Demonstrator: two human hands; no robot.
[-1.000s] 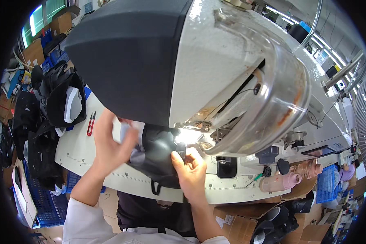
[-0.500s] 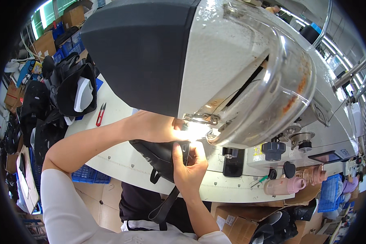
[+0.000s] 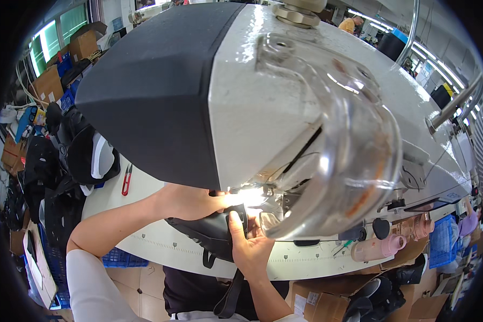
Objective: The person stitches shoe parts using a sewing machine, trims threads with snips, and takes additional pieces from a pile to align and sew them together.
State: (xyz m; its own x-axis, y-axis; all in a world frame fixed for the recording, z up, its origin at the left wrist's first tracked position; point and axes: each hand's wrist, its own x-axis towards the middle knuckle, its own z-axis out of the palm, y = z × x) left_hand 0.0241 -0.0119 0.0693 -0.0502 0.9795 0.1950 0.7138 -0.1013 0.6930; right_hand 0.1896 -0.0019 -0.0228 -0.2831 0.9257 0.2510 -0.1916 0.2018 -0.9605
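A black bag (image 3: 206,235) with a hanging strap (image 3: 229,295) lies over the front edge of the sewing machine's white table. Its upper edge reaches the brightly lit needle area (image 3: 252,196). My left hand (image 3: 190,202) grips the bag's far edge beside the light; glare and the machine head partly hide its fingertips. Closer to me, my right hand (image 3: 252,248) pinches the bag's right end, thumb on top and fingers behind. The sewing machine (image 3: 263,112) looms over both hands, with a clear curved guard (image 3: 359,155) at its right.
Red-handled thread snips (image 3: 127,180) lie on the table at left, near piled black bag pieces (image 3: 86,150). Pink bottles (image 3: 378,248) stand at right. Below the table are a cardboard box (image 3: 316,301) and a blue crate (image 3: 124,257). Another person (image 3: 350,23) is far back.
The view has shifted, so the machine head sits lower and its guard covers more of the right side. Both hands stay on the bag at the needle area.
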